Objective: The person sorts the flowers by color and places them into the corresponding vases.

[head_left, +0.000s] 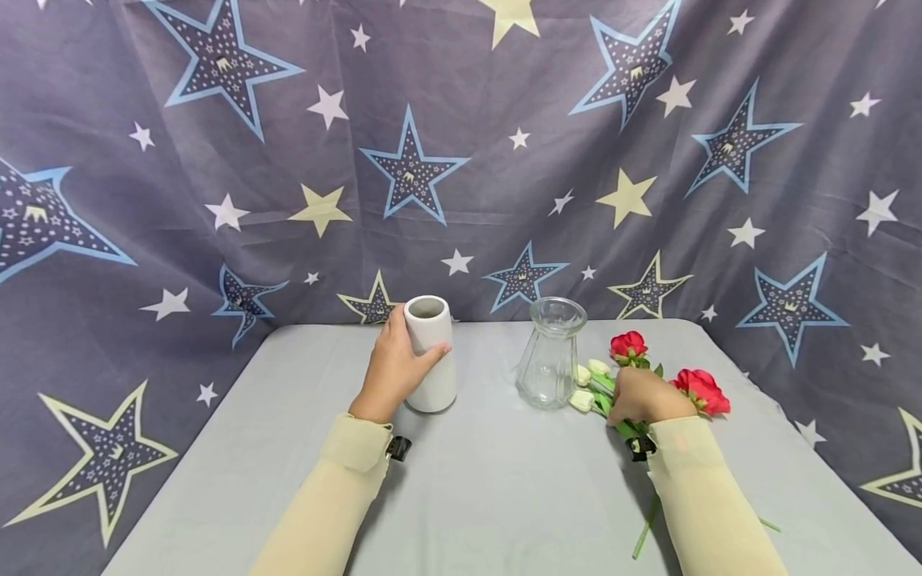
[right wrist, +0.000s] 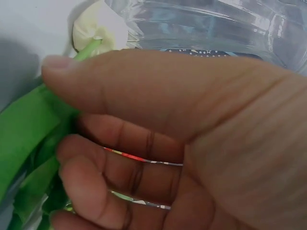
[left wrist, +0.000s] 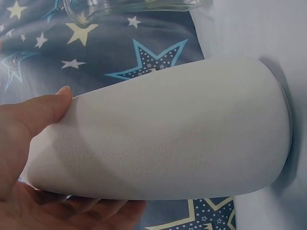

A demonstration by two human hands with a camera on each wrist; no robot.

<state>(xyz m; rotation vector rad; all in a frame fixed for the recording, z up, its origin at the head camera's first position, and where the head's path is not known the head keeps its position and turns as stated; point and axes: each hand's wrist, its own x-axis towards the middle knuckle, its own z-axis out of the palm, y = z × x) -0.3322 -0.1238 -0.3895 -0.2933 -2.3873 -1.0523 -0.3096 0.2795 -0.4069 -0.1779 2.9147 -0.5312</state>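
Observation:
My left hand grips a white vase near its top, thumb on one side and fingers curled round the other. The vase stands upright, its round mouth uncovered. In the left wrist view the smooth vase body fills the middle, its base at the grey cloth. Bent low over a bunch of flowers, my right hand pinches a white tulip by its green stem. Thumb and curled fingers meet beside the leaves; the exact hold is partly hidden. White tulip heads point left toward a clear glass vase.
Red roses lie beyond and to the right of my right hand. A green stem sticks out toward the near side under the right forearm. The grey-covered table ends at a star-patterned curtain.

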